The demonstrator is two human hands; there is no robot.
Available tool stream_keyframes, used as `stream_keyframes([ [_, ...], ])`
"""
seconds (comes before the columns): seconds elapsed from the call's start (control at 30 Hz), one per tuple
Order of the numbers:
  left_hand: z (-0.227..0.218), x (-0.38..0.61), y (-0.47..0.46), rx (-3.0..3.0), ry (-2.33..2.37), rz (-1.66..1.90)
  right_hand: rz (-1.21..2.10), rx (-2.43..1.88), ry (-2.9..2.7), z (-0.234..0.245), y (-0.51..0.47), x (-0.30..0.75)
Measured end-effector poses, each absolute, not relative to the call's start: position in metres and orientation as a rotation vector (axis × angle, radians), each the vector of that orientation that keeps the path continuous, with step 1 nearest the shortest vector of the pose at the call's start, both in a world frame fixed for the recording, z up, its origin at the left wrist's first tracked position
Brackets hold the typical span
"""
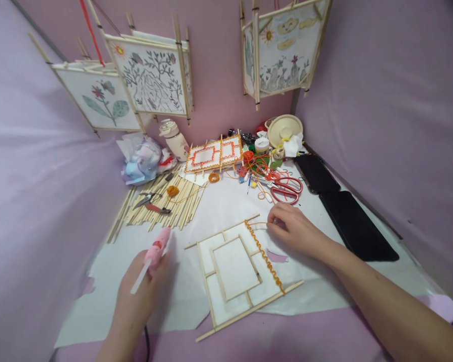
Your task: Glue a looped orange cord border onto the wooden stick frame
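Note:
A bamboo-stick frame with white paper panels (234,271) lies flat on white paper in front of me. An orange braided cord (263,256) runs along its right side. My right hand (292,229) rests at the frame's top right corner, fingers pinched on the cord's upper end. My left hand (138,296) is closed around a pink glue gun (154,251) with a white glue stick at its rear, to the left of the frame. The gun's black cable hangs down below the hand.
Behind lie a bundle of bamboo sticks (162,203) with pliers (151,201), a finished orange-trimmed panel (213,153), red scissors (287,190), tangled orange cord (258,166), a bottle (173,138) and a bowl (285,128). Two black slabs (351,221) lie right. Paper lanterns (153,75) hang above.

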State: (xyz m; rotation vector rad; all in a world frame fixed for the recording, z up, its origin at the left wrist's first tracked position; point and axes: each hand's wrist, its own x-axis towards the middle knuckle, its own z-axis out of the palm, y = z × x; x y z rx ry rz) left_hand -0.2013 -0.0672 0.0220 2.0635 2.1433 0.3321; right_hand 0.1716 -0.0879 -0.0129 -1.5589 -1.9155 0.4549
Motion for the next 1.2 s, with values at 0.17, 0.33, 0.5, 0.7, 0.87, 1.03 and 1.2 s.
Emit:
stream_keyframes([
  [0.17, 0.013, -0.236, -0.080, 1.967, 2.308, 0.129, 0.401, -1.622, -1.963, -0.001, -0.062, 0.162],
  [0.33, 0.015, -0.236, -0.080, 1.938, 2.287, 0.104, 0.327, -1.798, -2.038, 0.006, -0.025, 0.149],
  [0.5, 0.018, -0.236, -0.080, 2.041, 2.073, 0.096, 0.184, -1.955, -2.027, 0.003, -0.013, 0.147],
  [0.7, 0.019, -0.242, -0.079, 2.176, 2.085, 0.007, 0.199, -2.011, -2.023, 0.000, -0.016, 0.151],
  [0.87, 0.028, -0.206, -0.080, 2.421, 2.204, 0.302, 0.153, -2.030, -2.009, -0.005, -0.014, 0.150],
  [1.03, 0.024, -0.123, -0.096, 2.627, 1.566, 0.531, 0.149, -2.045, -1.955, -0.009, -0.013, 0.152],
  [1.2, 0.005, -0.074, -0.116, 2.592, 1.234, 0.387, 0.150, -2.023, -1.847, -0.007, -0.017, 0.159],
])
